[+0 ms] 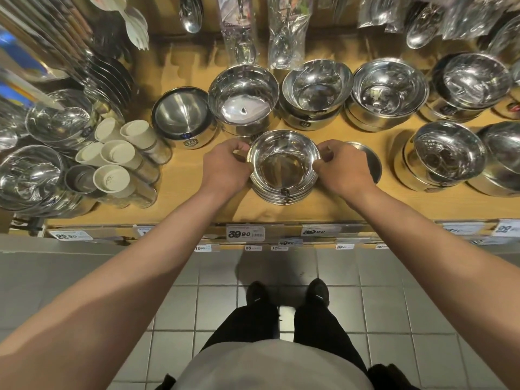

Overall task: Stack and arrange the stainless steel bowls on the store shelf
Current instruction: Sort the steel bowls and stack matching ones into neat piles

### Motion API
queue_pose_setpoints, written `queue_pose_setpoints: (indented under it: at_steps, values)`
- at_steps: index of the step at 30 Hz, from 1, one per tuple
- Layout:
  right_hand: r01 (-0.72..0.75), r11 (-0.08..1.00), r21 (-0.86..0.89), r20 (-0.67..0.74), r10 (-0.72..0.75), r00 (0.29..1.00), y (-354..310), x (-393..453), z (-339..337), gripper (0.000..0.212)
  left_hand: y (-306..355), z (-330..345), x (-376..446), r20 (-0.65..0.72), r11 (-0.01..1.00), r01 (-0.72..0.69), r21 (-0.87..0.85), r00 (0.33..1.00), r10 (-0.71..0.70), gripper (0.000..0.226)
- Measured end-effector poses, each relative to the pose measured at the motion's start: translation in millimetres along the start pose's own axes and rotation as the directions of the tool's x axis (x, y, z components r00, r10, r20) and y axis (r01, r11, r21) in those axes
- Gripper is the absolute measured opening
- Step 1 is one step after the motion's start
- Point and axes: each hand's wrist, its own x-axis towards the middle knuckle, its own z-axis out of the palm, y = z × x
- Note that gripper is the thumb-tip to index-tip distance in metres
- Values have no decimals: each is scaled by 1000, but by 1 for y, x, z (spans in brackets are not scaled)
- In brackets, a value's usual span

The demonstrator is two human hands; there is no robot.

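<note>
A stack of shiny stainless steel bowls (283, 175) stands on the wooden shelf (185, 204), near its front edge. My left hand (225, 167) grips the stack's left rim with curled fingers. On the opposite rim my right hand (344, 168) grips the same way. Behind the stack a row of bowl stacks runs across the shelf: a wide one (243, 98), another (316, 91) and a third (389, 92). A flat steel dish (371, 161) lies just right of my right hand, partly hidden by it.
White cups (118, 156) lie in a cluster at left beside more steel bowls (31, 178). A dark-rimmed bowl (181, 116) sits behind my left hand. Further bowl stacks (447, 153) stand at right. Bagged spoons (284, 29) hang above. Price tags (245, 232) line the shelf's front edge.
</note>
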Motion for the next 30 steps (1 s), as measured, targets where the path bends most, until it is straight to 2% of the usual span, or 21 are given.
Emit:
queue_pose_setpoints:
  at_steps: [8, 12, 17, 30]
  values:
    - [-1, 997, 80, 10, 0, 1000, 6, 1, 5, 21, -8, 3, 9, 8, 996, 43, -81, 999, -43, 21]
    - [19, 997, 74, -10, -18, 1000, 11, -1, 7, 25, -12, 5, 8, 33, 992, 40, -117, 999, -37, 29]
    - [48, 999, 0, -37, -48, 998, 10, -2, 6, 22, -6, 7, 6, 5, 992, 28, -126, 1000, -28, 27]
    - [-14, 994, 109, 5, 13, 1000, 7, -7, 7, 20, -2, 3, 7, -1, 995, 2, -104, 1000, -2, 30]
